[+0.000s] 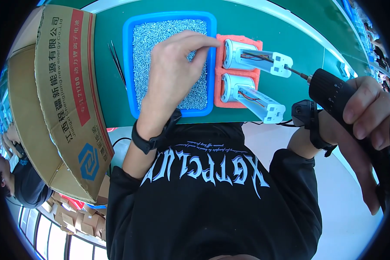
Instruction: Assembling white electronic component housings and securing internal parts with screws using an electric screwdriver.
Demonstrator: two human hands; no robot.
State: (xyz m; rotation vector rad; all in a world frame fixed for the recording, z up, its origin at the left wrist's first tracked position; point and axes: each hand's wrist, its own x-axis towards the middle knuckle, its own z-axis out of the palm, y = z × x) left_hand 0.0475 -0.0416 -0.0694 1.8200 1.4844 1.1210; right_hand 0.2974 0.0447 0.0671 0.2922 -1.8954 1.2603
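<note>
My right hand (368, 108) is wrapped around a black electric screwdriver (329, 89). Its thin bit meets the end of the far white plastic housing (281, 65), which has a round body and a long open handle with wires inside. A similar near white housing (271, 111) lies beside it, and both rest in an orange foam holder (238, 72). My left hand (175, 65) hovers over a blue tray (126, 65) full of small silver screws (149, 39). Its thumb and index finger close into a ring, with the index tip at the far housing's round end. What lies between them is hidden.
Black tweezers (117, 63) lie on the green table (112, 21), left of the tray. A large cardboard box (69, 95) stands along the left side. A black device (304, 113) is strapped to my right wrist. Other people are visible at the edges.
</note>
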